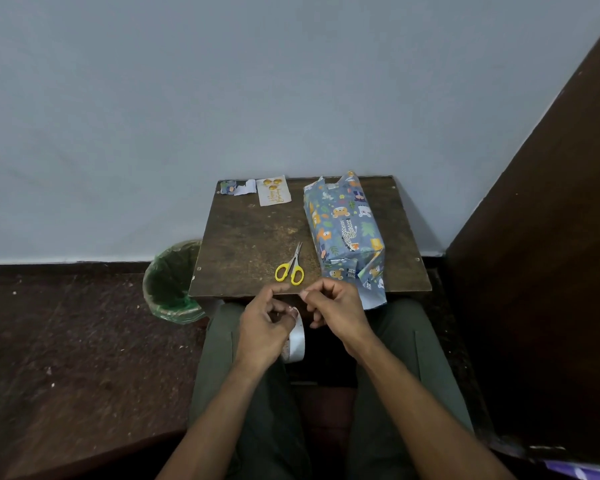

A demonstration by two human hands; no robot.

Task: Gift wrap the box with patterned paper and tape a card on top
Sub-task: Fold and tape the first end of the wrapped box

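The box [343,223], covered in blue animal-print paper, lies on the right half of a small dark wooden table [253,237]; its near end flaps hang loose over the table's front edge. A white card [273,190] with gold decoration lies at the table's far side. Yellow-handled scissors [290,266] lie near the front edge. Below that edge, over my lap, my left hand [264,327] holds a clear tape roll [295,341]. My right hand [336,308] pinches what looks like the tape's free end between thumb and forefinger.
Small paper scraps [238,187] lie at the table's far left corner. A bin with a green liner [172,282] stands on the floor left of the table. A dark wooden panel [541,271] rises on the right, and a pale wall is behind.
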